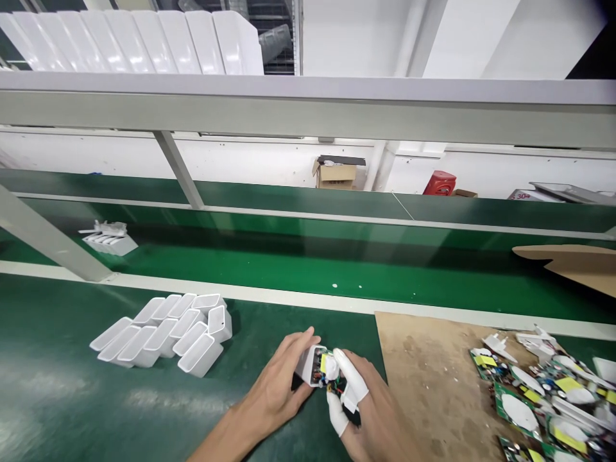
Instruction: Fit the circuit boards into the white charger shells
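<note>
My left hand (278,380) is closed around a small white plastic case (304,367), which lies on its side with its mouth facing right. In my right hand (378,401), white covers on the thumb and a finger press on a circuit board (329,367) carrying yellow tape, a white patch and small coloured parts. The board sits at the mouth of the case; how deep it reaches inside is hidden. Something black shows beneath both hands. To the left, several white open-topped cases (139,345) stand grouped on the green table (62,404).
Several circuit boards with white pieces (522,410) are heaped on a brown cardboard sheet (423,385) at the right. Behind runs a green conveyor belt (289,269) with a white bundle (110,240). Overhead, a shelf beam (308,115) crosses, with white cases (235,45) above.
</note>
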Available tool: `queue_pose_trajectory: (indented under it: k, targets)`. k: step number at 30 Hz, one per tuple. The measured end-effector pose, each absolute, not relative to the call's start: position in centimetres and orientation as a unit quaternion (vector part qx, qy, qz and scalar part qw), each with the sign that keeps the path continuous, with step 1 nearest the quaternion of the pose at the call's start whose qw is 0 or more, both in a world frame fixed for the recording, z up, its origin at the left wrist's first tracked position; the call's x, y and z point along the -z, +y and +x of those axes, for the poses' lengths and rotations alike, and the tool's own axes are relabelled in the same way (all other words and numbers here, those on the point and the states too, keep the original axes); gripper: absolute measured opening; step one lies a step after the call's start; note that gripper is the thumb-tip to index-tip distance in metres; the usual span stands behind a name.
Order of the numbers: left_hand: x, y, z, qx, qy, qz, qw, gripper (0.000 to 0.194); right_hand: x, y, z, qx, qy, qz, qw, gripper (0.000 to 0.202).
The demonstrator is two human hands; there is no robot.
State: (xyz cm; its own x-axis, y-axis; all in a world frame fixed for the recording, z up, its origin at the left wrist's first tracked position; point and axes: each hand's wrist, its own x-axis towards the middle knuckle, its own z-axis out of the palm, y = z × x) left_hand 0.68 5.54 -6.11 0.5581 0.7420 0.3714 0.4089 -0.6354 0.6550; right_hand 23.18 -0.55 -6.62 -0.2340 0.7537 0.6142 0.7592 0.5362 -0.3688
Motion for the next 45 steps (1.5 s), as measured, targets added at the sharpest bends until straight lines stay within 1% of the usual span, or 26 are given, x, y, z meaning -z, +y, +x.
queue_pose_trajectory:
  k: [9,13,16,22,26,35,41,45]
  targets:
    - [6.3,5.5,0.6,-0.318,0.337,0.843,0.272,0.089,6.8,-0.3,23.0,0.020,-0.786,-0.478,0.392,0.078]
    - [6.3,5.4,0.6,-0.314,0.339,0.844,0.272,0.088,5.8,-0.2,23.1,0.035,-0.796,-0.469,0.380,0.081]
    - [6.2,5.4,0.7,-0.318,0.336,0.842,0.278,0.090,5.2,-0.2,23.2,0.035,-0.806,-0.457,0.373,0.079]
    - [6.5,5.4,0.7,-0.329,0.345,0.828,0.297,0.090,5.7,-0.3,23.5,-0.013,-0.799,-0.474,0.368,0.073]
    - [6.8,5.6,0.7,-0.328,0.350,0.823,0.304,0.091,5.9,-0.3,23.5,-0.048,-0.794,-0.484,0.364,0.075]
    - [7.1,5.6,0.7,-0.324,0.351,0.820,0.317,0.090,5.3,-0.4,23.5,-0.061,-0.790,-0.485,0.372,0.079]
    - [7.1,5.6,0.9,-0.329,0.349,0.822,0.309,0.090,6.6,-0.8,24.0,-0.088,-0.797,-0.485,0.349,0.086]
    - [6.9,5.5,1.1,-0.327,0.334,0.826,0.315,0.089,7.0,-0.8,24.2,-0.093,-0.800,-0.482,0.346,0.083]
